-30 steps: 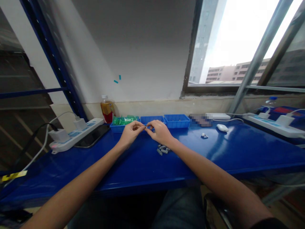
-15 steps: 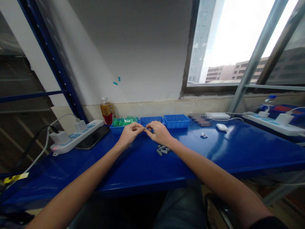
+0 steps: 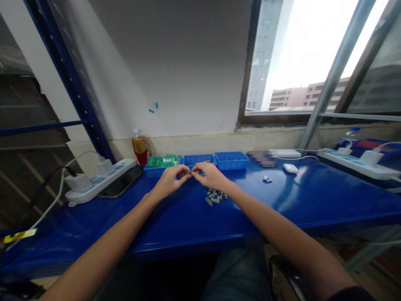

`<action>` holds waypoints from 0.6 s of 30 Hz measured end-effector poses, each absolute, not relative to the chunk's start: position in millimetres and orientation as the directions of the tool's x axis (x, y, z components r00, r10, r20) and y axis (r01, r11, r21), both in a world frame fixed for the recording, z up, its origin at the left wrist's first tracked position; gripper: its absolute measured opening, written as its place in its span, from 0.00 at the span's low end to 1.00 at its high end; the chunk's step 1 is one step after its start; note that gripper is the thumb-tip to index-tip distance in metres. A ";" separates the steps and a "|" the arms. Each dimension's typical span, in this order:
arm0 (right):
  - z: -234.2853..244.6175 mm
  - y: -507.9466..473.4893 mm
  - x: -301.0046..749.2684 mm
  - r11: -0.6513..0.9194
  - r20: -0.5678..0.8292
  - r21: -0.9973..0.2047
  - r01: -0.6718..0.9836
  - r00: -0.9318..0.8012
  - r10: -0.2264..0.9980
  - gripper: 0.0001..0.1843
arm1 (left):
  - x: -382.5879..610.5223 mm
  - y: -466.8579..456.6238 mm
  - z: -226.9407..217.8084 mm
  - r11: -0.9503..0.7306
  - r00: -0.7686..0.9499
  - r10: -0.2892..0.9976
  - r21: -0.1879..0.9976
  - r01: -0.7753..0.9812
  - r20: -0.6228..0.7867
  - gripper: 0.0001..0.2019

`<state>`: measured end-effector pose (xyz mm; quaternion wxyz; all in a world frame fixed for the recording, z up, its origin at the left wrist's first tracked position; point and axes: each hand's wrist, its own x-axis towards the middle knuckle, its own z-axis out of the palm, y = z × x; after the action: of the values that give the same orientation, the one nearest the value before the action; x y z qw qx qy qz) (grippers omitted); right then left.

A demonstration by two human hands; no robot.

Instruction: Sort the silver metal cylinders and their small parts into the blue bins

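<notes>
L hand [image 3: 171, 180] & R hand [image 3: 210, 175] pinch 1 tiny part [image 3: 191, 172] near metal pieces [image 3: 214, 197].

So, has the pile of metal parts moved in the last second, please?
No. The pile of metal parts lies where it did, just before the middle blue tray.

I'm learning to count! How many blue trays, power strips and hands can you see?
Blue trays: 3
Power strips: 2
Hands: 2
Total: 7
</notes>
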<state>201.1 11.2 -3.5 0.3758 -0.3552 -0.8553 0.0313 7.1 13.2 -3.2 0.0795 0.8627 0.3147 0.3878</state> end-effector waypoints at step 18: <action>-1.7 9.1 193.7 0.525 0.449 -0.747 0.408 -0.273 0.851 0.16 | 5.1 10.5 1.5 -0.779 0.391 0.567 0.318 0.541 0.725 0.11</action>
<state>193.7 9.1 -1.7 0.4362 -0.4160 -0.7565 0.2538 5.1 10.5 1.5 0.0150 0.8338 0.3321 0.4408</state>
